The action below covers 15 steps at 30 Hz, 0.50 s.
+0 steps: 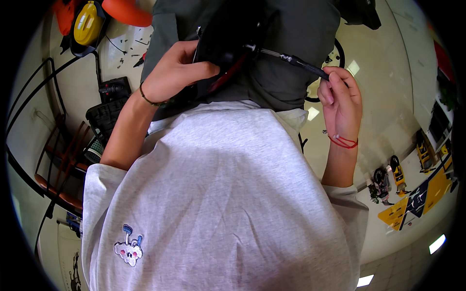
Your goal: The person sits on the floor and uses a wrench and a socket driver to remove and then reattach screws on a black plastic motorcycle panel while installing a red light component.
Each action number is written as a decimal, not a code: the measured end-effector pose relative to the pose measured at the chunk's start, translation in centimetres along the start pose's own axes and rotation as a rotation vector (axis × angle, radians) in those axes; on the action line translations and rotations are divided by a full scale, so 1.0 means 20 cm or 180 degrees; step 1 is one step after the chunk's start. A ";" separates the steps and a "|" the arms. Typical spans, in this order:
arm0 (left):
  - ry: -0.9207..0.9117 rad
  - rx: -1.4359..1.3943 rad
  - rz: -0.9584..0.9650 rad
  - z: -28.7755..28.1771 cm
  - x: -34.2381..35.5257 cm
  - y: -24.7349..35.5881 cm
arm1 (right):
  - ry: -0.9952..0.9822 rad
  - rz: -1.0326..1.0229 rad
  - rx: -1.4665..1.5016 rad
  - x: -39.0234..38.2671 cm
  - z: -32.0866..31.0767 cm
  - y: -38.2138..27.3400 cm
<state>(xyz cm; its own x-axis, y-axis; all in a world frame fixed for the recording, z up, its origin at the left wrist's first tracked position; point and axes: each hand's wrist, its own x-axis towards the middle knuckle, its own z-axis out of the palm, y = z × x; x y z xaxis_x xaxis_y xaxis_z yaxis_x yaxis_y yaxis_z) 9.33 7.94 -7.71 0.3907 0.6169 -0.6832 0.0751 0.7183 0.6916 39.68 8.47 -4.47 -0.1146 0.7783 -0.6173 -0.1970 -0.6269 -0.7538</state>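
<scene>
A black curved part [224, 36] with a dark red strip along its lower side lies over my lap, against my dark grey trousers. My left hand [182, 72] grips its near left edge, with the thumb laid across the top; its other fingers are partly hidden beneath. Out to the right, my right hand [342, 89] pinches the end of a screwdriver [303, 64] with a black knurled handle and a silver shaft. The shaft points left, and its end meets a small silver fastener at the right side of the black part. Shadow hides much of that part's surface.
On the floor at the upper left are loose screws [127, 57] and a yellow and black part [88, 24] beside orange pieces [127, 12]. A black tool case [104, 119] sits left of my arm, near a wooden chair [58, 191]. Small yellow vehicles [398, 174] stand far right.
</scene>
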 end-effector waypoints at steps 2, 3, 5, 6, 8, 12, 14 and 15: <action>0.0110 -0.0050 0.0091 0.02 0.00 0.00 | 0.0211 -0.0123 0.0197 0.00 0.03 0.03; 0.0189 -0.0050 0.0116 0.03 0.01 -0.01 | 0.0321 -0.0185 0.0298 0.00 0.04 0.04; 0.0251 -0.0067 0.0153 0.04 0.01 -0.01 | 0.0492 -0.0371 0.0554 0.02 0.06 0.07; 0.0234 -0.0084 0.0165 0.04 0.01 -0.01 | 0.0584 -0.0466 0.0679 0.03 0.07 0.08; 0.0214 -0.0079 0.0180 0.04 0.00 -0.01 | 0.0735 -0.0456 0.1108 0.05 0.10 0.10; 0.0246 -0.0027 0.0244 0.03 0.01 -0.02 | 0.0665 -0.0345 0.2212 0.06 0.13 0.15; 0.0266 -0.0031 0.0274 0.04 0.01 -0.02 | 0.0517 -0.0224 0.2644 0.07 0.13 0.18; 0.0267 -0.0040 0.0275 0.04 0.01 -0.02 | 0.0445 -0.0165 0.2858 0.07 0.13 0.20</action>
<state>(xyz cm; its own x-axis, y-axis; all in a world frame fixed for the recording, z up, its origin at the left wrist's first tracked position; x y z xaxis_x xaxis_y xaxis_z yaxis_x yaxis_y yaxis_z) 10.05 7.49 -7.87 0.3170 0.7011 -0.6388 0.0328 0.6650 0.7461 36.23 7.12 -7.85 0.0231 0.7567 -0.6534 -0.8898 -0.2825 -0.3585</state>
